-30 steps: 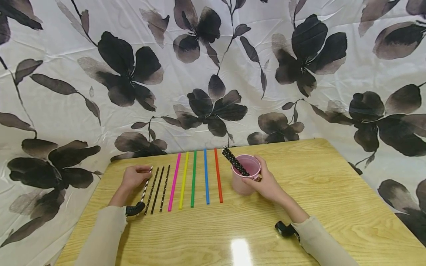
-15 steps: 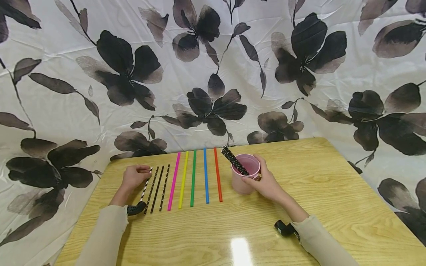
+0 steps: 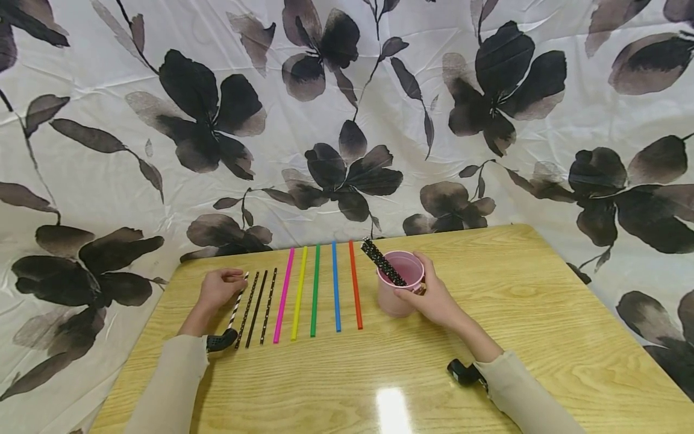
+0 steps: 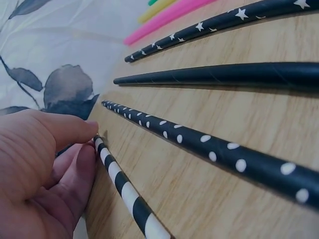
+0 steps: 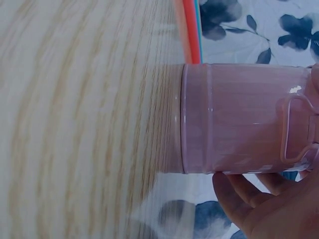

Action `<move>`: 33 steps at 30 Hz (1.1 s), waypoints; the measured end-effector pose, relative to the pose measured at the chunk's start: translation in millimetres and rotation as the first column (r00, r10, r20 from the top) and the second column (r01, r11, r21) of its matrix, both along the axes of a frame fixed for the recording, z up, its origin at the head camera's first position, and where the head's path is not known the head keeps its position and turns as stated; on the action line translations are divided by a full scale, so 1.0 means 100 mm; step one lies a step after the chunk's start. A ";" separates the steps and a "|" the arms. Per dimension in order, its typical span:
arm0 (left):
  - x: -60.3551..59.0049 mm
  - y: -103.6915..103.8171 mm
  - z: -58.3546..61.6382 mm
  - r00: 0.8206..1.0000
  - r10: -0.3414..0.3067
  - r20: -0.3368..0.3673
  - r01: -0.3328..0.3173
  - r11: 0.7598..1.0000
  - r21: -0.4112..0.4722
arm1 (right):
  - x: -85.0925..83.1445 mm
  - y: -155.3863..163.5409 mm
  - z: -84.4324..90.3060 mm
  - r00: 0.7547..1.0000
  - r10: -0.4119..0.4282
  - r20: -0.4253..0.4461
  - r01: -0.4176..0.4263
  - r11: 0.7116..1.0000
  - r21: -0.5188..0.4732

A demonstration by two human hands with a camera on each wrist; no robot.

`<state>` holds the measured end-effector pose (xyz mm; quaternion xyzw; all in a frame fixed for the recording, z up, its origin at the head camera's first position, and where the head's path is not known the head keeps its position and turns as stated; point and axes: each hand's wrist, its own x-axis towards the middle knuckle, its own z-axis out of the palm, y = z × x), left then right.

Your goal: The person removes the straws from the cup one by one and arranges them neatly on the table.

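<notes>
While straws (image 3: 315, 290) line the table (image 3: 515, 289), floral cloth (image 3: 303, 129) hangs behind.

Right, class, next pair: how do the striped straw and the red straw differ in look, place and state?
The striped straw is banded black and white; the red straw is one plain colour.
In the head view, the striped straw is leftmost of those laid out; the red straw is rightmost, nearest the pink cup.
The striped straw is pinched near its far end; the red straw lies untouched.
Both are slim and straight.
</notes>
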<state>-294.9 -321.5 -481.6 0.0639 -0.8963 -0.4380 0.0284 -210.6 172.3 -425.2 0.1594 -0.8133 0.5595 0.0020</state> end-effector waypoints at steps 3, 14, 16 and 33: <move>-0.01 0.00 0.00 1.000 0.000 0.010 0.000 1.000 0.031 | 0.00 0.01 0.00 1.000 0.003 0.001 -0.003 1.000 -0.007; 0.00 0.12 0.10 0.998 0.052 -0.027 -0.050 0.996 0.076 | 0.01 0.00 0.01 1.000 -0.005 -0.004 0.005 1.000 0.006; -0.01 0.17 0.15 0.998 0.035 -0.059 -0.031 0.996 0.079 | 0.02 0.00 0.02 1.000 -0.010 -0.004 0.010 1.000 0.007; 0.04 1.15 0.68 0.955 -0.234 -0.184 0.268 0.945 0.188 | 0.02 0.00 0.03 1.000 -0.001 0.006 0.000 1.000 0.014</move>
